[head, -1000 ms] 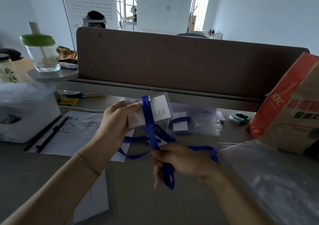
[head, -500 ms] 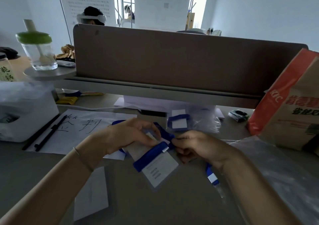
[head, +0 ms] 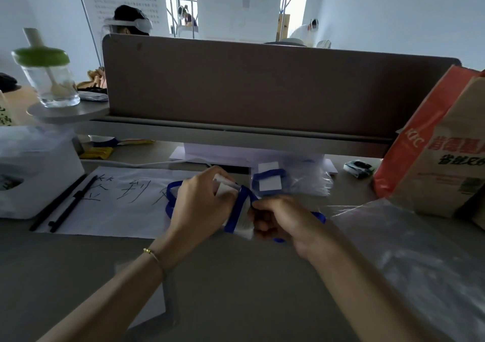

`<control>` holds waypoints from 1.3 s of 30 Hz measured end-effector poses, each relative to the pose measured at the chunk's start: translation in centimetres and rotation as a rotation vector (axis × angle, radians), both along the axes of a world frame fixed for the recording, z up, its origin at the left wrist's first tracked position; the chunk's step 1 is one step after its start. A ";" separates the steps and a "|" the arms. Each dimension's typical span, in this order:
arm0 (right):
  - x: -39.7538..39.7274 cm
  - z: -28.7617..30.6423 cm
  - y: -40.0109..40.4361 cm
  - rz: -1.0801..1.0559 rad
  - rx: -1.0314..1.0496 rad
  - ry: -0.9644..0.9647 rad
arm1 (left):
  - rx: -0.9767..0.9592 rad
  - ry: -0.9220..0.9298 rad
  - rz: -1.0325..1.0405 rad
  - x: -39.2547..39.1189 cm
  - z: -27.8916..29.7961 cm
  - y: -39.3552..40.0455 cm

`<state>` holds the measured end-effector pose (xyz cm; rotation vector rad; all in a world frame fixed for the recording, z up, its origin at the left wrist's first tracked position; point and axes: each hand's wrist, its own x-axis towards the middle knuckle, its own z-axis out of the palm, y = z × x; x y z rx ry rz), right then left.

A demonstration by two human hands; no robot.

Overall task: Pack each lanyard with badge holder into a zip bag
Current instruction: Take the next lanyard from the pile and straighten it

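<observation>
**Lanyard and badge holder half buried between two hands**

The left hand (head: 202,205) curls its grip round the badge holder (head: 242,225), covering its upper half; only a white corner and the lower edge show. The right hand (head: 282,217) pinches the blue lanyard (head: 237,210) where a band crosses the holder, just right of the left grip. Loops stick out behind both hands, their ends hidden. Beyond the right grip lies a packed zip bag (head: 291,184), its outline blurred. Clear plastic (head: 420,257) to the right runs off-frame.

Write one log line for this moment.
step: wrapping | left hand: holds badge | right hand: pinches lanyard | bag: unused
</observation>
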<state>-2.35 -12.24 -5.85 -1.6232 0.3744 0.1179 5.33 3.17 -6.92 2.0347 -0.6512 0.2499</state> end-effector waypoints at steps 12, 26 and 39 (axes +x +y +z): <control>-0.1 0.6 0.4 0.106 0.185 -0.050 | -0.189 -0.362 0.008 -2.2 0.6 -0.2; -3.2 1.4 -0.9 -0.174 0.472 -0.208 | -0.404 -0.087 -0.130 -6.0 2.8 -1.6; -20.9 0.5 -10.0 -0.650 0.099 -0.347 | -0.127 0.038 -0.614 -14.6 1.0 -9.8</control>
